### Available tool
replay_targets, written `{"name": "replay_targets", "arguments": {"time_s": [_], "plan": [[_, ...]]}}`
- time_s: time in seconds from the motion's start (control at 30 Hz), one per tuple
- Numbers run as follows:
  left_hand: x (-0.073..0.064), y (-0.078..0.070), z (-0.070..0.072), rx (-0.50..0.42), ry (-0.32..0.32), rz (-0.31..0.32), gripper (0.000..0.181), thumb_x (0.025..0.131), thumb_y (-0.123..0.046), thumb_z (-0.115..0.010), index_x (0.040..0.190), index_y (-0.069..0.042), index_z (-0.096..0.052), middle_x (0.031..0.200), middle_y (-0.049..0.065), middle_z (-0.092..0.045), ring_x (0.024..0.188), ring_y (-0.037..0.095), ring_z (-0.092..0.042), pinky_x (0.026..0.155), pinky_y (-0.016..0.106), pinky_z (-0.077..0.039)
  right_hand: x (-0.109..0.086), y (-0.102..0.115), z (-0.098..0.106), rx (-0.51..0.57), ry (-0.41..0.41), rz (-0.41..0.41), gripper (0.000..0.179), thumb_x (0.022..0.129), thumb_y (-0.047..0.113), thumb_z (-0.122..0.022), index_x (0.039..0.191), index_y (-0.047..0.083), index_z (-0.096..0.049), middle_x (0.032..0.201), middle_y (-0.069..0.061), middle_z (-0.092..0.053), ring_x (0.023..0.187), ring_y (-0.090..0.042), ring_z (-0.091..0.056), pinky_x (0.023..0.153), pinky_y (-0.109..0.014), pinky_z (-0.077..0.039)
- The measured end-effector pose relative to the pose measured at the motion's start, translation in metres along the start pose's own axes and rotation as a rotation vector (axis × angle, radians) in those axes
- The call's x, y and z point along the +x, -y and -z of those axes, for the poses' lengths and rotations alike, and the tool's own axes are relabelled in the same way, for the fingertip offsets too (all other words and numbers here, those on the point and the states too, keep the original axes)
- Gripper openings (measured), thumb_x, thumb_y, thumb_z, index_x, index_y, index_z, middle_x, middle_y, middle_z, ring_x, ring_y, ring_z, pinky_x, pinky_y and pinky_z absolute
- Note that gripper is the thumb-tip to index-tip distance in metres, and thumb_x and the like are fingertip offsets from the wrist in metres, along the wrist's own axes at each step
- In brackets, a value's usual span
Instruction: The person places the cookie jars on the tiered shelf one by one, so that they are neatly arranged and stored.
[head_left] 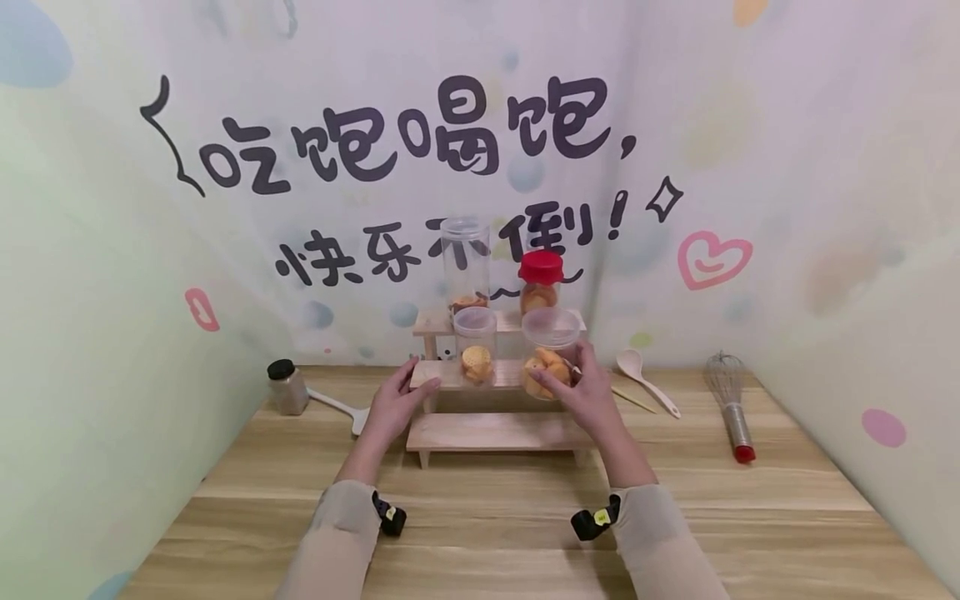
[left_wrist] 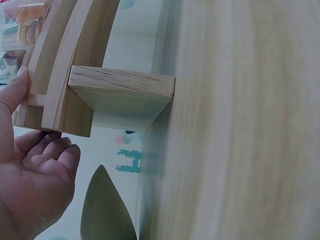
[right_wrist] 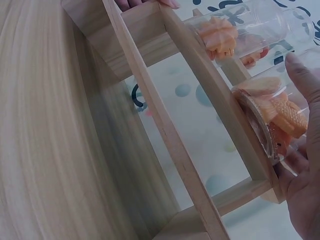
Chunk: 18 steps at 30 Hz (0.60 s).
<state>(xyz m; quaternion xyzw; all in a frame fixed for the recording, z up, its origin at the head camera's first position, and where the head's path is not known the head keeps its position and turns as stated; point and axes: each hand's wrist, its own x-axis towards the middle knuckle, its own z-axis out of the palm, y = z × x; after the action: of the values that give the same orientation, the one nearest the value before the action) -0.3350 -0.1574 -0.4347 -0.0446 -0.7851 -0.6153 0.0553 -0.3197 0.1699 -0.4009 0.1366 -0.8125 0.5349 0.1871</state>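
A three-tier wooden display stand point(head_left: 495, 432) stands on the table near the wall. My left hand point(head_left: 396, 406) holds the left end of its middle shelf, thumb on top and fingers point(left_wrist: 57, 147) curled below in the left wrist view. On the right of that shelf, my right hand point(head_left: 590, 398) grips a wide clear jar point(head_left: 543, 358) of orange cookies, its base right at the board in the right wrist view. A smaller clear cookie jar point(head_left: 477, 350) sits to its left. The top shelf bears a tall clear jar point(head_left: 466, 267) and a red-lidded cookie jar point(head_left: 541, 271).
At the left lie a black-lidded jar point(head_left: 288, 387) and a pale spatula point(head_left: 337, 404). To the right are a light spoon point(head_left: 648, 383), a thin wooden stick point(head_left: 633, 400) and a whisk point(head_left: 733, 408) with a red handle end. A printed cloth wall point(head_left: 375, 317) rises behind the table.
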Motion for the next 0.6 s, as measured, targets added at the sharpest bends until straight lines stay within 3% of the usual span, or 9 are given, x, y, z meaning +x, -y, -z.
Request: {"name": "replay_targets", "arguments": {"time_s": [0.23, 0.47, 0.6], "plan": [[0.0013, 0.0024, 0.0011, -0.018, 0.021, 0.016, 0.092, 0.087, -0.049, -0.076, 0.160, -0.016, -0.030, 0.162, 0.012, -0.029, 0.142, 0.029, -0.041, 0.113, 0.041, -0.039, 0.0012, -0.0020, -0.0031, -0.010, 0.006, 0.014, 0.075, 0.084, 0.056, -0.077, 0.142, 0.024, -0.043, 0.134, -0.006, -0.059, 0.121, -0.024, -0.057, 0.105, -0.050, -0.048], [0.0032, 0.0028, 0.0013, -0.018, 0.033, 0.012, 0.091, 0.089, -0.047, -0.075, 0.160, -0.016, -0.028, 0.163, 0.012, -0.027, 0.143, 0.030, -0.040, 0.114, 0.042, -0.038, 0.0024, -0.0041, -0.0039, -0.071, -0.007, 0.019, 0.065, 0.084, 0.060, -0.074, 0.131, 0.025, -0.048, 0.119, -0.002, -0.063, 0.099, -0.022, -0.059, 0.084, -0.041, -0.054], [0.0022, 0.0022, 0.0008, -0.002, 0.012, 0.000, 0.093, 0.086, -0.051, -0.076, 0.159, -0.016, -0.031, 0.161, 0.013, -0.031, 0.141, 0.029, -0.042, 0.112, 0.042, -0.041, 0.0025, -0.0033, -0.0035, -0.095, -0.013, 0.009, 0.061, 0.083, 0.063, -0.073, 0.125, 0.026, -0.049, 0.114, -0.001, -0.063, 0.095, -0.021, -0.057, 0.079, -0.038, -0.053]]}}
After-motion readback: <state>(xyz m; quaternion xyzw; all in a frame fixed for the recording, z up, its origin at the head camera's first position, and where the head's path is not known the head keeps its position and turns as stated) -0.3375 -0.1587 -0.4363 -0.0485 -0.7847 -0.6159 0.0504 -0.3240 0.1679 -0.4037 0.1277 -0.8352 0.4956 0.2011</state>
